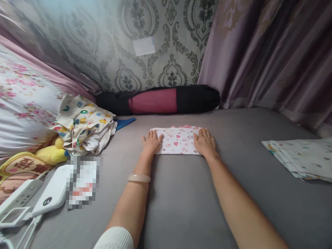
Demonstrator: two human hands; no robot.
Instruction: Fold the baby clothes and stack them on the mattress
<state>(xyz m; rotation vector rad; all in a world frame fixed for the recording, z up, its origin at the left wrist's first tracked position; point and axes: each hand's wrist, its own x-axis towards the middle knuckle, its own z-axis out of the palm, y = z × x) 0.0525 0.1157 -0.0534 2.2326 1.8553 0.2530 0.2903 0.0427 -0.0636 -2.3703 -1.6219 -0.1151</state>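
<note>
A white cloth (179,141) with pink hearts and small figures lies folded into a flat rectangle on the grey sheet (179,197). A bit of pink ruffled edge shows along its far side. My left hand (152,141) rests flat on the cloth's left end, fingers spread. On the right end lies my right hand (205,142), palm down with its fingers stretched out. Neither hand grips the cloth; both press on it from above. The kind of garment or cloth cannot be made out in its folded state.
At left are a crumpled patterned cloth (85,123), a yellow plush toy (52,154), a white power bank (54,189) and a power strip (19,199) with cables. A black and red long bag (153,100) lies along the wall. Another folded cloth (309,158) lies at right.
</note>
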